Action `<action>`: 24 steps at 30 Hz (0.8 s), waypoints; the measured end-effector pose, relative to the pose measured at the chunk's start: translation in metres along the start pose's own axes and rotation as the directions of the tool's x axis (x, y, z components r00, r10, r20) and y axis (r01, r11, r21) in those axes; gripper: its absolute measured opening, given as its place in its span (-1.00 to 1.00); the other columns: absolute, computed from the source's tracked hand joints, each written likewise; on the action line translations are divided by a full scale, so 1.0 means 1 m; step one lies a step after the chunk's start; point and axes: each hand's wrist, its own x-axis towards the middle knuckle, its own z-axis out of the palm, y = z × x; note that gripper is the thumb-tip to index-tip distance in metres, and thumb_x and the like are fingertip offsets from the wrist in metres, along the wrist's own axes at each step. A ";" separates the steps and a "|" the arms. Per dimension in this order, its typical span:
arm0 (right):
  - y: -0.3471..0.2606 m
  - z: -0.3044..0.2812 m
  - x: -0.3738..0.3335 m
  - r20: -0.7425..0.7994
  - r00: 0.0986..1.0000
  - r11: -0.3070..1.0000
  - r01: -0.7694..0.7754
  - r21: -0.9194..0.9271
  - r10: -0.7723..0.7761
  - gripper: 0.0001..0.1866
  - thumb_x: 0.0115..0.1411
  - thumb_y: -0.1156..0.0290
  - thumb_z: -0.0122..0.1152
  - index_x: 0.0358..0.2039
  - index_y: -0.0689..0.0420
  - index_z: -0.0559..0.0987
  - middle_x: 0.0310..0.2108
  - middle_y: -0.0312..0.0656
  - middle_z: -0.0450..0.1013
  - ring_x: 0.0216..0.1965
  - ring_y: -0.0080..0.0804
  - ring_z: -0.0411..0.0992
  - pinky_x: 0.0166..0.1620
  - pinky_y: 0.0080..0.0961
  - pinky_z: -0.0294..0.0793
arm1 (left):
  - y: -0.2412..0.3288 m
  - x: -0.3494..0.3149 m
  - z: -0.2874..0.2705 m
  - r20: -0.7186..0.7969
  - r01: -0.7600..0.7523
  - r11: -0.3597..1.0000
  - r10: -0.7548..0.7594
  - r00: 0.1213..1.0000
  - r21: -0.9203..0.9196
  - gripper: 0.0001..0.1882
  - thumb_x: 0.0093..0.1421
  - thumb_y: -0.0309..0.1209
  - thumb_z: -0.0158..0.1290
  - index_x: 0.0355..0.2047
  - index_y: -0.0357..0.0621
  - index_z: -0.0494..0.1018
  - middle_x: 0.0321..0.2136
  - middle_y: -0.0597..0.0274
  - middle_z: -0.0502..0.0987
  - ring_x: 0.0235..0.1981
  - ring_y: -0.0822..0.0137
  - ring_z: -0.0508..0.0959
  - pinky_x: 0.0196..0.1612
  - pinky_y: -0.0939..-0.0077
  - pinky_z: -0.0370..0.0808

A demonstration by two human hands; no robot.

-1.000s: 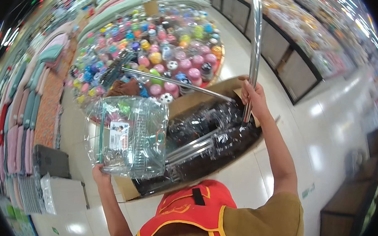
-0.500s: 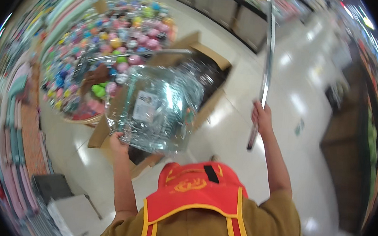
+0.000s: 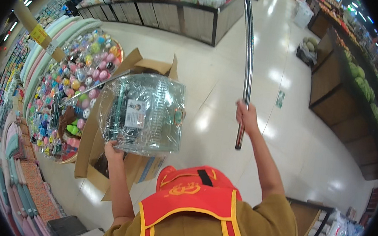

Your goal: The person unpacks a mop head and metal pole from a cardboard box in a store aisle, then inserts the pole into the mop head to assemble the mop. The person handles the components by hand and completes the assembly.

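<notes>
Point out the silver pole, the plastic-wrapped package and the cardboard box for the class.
Silver pole [image 3: 248,69]: head view, middle of its shaft.
Plastic-wrapped package [image 3: 152,115]: head view, middle of its wrapped face.
Cardboard box [image 3: 88,147]: head view, its left flap.

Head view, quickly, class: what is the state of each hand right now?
Left hand: closed, holding the clear plastic-wrapped package by its near left corner.
Right hand: closed around the shiny metal pole, near its lower end.

head view | left fisheye, head-worn | looks down and forward | close above red apron [image 3: 195,197]
</notes>
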 end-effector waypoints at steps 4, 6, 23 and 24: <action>0.005 -0.057 -0.029 0.010 0.999 0.996 0.033 -0.085 -0.033 -0.79 0.27 0.28 0.06 -0.35 0.19 0.42 -0.77 -0.41 0.19 -0.80 -0.68 0.14 -0.72 -0.68 0.09 | -0.044 0.011 0.010 0.042 0.100 0.994 -0.101 0.994 0.035 -0.59 -0.14 -0.54 -0.16 -0.23 -0.47 0.39 -0.23 -0.10 0.49 -0.19 -0.01 0.54 -0.04 0.03 0.48; 0.011 -0.084 -0.041 -0.007 0.999 0.990 0.052 -0.134 -0.053 -0.79 0.22 0.28 0.13 -0.35 0.18 0.43 -0.75 -0.42 0.21 -0.78 -0.70 0.16 -0.70 -0.69 0.11 | -0.068 -0.003 0.035 0.074 0.078 0.993 -0.085 0.994 0.091 -0.67 -0.12 -0.54 -0.13 -0.30 -0.42 0.37 -0.26 -0.07 0.48 -0.24 0.01 0.54 -0.08 0.06 0.50; 0.019 -0.120 -0.052 -0.064 0.993 0.993 -0.099 -0.070 0.095 -0.68 0.15 0.33 0.19 -0.11 0.19 0.52 -0.67 -0.35 0.41 -0.76 -0.73 0.19 -0.69 -0.72 0.15 | -0.176 0.002 0.136 0.159 0.299 0.935 -0.330 0.931 0.191 -0.56 -0.11 -0.50 -0.18 -0.16 -0.43 0.32 -0.16 -0.12 0.44 -0.10 -0.07 0.47 0.00 -0.13 0.41; 0.021 -0.115 -0.052 -0.080 0.992 0.994 -0.102 -0.049 0.097 -0.67 0.15 0.33 0.19 -0.10 0.20 0.51 -0.65 -0.32 0.45 -0.77 -0.72 0.19 -0.69 -0.72 0.14 | -0.186 -0.003 0.150 0.161 0.287 0.927 -0.330 0.930 0.240 -0.60 -0.12 -0.51 -0.16 -0.22 -0.42 0.33 -0.22 -0.09 0.46 -0.17 -0.06 0.50 -0.03 -0.07 0.45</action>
